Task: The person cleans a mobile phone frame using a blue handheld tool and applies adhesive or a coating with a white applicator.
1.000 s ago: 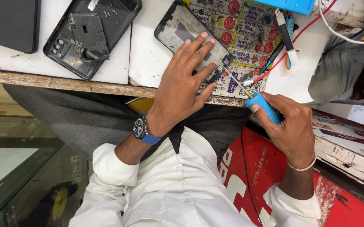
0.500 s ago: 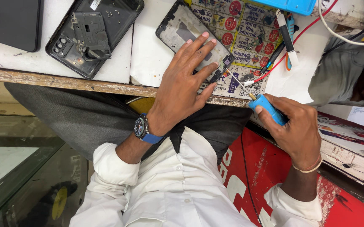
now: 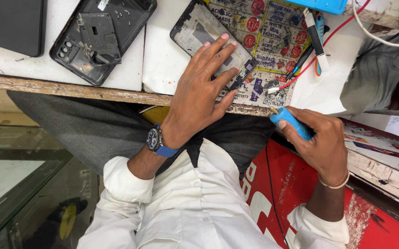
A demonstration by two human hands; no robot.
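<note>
My left hand (image 3: 199, 90), with a blue-strapped watch on its wrist, lies flat with fingers spread on an opened phone frame (image 3: 195, 27) at the table's front edge. My right hand (image 3: 321, 143) grips a blue-handled tool (image 3: 290, 122). Its metal tip points toward the table edge, just right of the phone's near corner and not touching it. The phone rests partly on a printed colourful sheet (image 3: 264, 27).
A black phone back cover (image 3: 100, 39) with a camera module lies to the left, and beside it is a dark tablet-like slab (image 3: 8, 25). Tweezers, red wire and a blue box (image 3: 321, 4) sit at the back right. A red panel (image 3: 282, 193) stands by my right leg.
My right hand has drawn the blue tool slightly down and away from the phone's corner. The left hand stays pressed on the phone frame.
</note>
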